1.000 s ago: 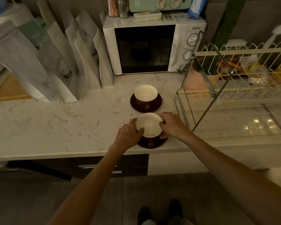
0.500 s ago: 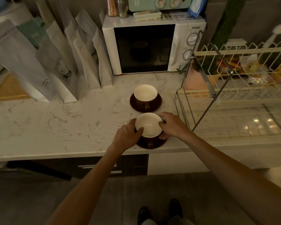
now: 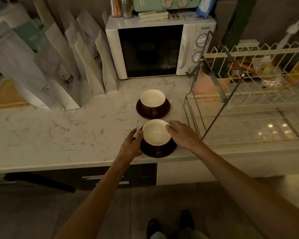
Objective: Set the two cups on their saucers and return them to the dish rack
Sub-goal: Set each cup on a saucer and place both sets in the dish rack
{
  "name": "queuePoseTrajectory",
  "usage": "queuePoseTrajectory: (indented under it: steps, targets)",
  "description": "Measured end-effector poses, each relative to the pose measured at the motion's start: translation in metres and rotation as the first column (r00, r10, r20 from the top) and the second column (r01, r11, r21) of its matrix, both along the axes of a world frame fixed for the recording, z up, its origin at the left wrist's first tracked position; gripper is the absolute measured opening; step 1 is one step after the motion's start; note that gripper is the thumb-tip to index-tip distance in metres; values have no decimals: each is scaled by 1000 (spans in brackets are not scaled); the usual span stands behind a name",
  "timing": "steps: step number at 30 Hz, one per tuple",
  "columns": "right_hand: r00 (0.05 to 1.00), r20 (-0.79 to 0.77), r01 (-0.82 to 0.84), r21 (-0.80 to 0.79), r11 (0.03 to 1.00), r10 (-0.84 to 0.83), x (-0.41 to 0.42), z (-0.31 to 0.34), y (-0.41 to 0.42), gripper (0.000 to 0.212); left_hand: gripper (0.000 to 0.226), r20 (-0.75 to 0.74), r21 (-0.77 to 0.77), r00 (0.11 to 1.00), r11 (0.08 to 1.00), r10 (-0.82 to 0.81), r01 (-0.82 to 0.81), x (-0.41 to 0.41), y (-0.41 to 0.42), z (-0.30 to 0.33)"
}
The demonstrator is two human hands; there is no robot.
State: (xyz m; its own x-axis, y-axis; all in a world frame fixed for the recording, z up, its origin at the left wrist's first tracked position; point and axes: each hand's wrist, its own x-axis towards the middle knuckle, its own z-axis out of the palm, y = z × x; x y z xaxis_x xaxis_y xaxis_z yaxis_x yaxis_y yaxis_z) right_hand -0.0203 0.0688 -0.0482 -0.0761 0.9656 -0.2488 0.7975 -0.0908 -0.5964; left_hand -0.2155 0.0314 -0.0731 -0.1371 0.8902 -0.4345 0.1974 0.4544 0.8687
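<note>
Two brown cups with white insides stand on brown saucers on the marble counter (image 3: 59, 135). The far cup (image 3: 152, 98) sits on its saucer (image 3: 166, 109) in front of the microwave. The near cup (image 3: 155, 133) sits on its saucer (image 3: 162, 153) at the counter's front edge. My left hand (image 3: 131, 144) is beside the near cup's left side, fingers spread, thumb by the cup wall. My right hand (image 3: 181, 135) lies over the saucer's right side, fingertips against the cup's rim. Neither hand is closed around the cup. The wire dish rack (image 3: 188, 107) stands just right of both cups.
A white microwave (image 3: 150, 50) stands behind the cups. Several paper bags (image 3: 59, 69) lean along the back left. A pink pot (image 3: 205, 83) sits behind the rack's left end, and packets lie on the rack's upper shelf. My shoes show on the floor below.
Both hands have loosened from the near cup: the left fingers have spread and slid to its side, and the right hand has flattened toward the saucer. Both cups stay put.
</note>
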Motion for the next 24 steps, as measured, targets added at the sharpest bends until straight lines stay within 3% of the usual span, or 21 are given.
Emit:
queuePoseTrajectory:
  steps: [7,19,24]
  targets:
    - [963,-259,47,-122,991,-78,1,-7,-5,48,46,185,-28,981,999,48,-44,-2,-1,2]
    - [895,-401,137,-168,976,-194,2,-11,-13,40,30,112,-6,994,1000,13,-12,-3,-6,6]
    - [887,-415,126,-203,971,-202,4,-11,-29,37,34,111,-16,993,1000,26,-24,-2,-24,7]
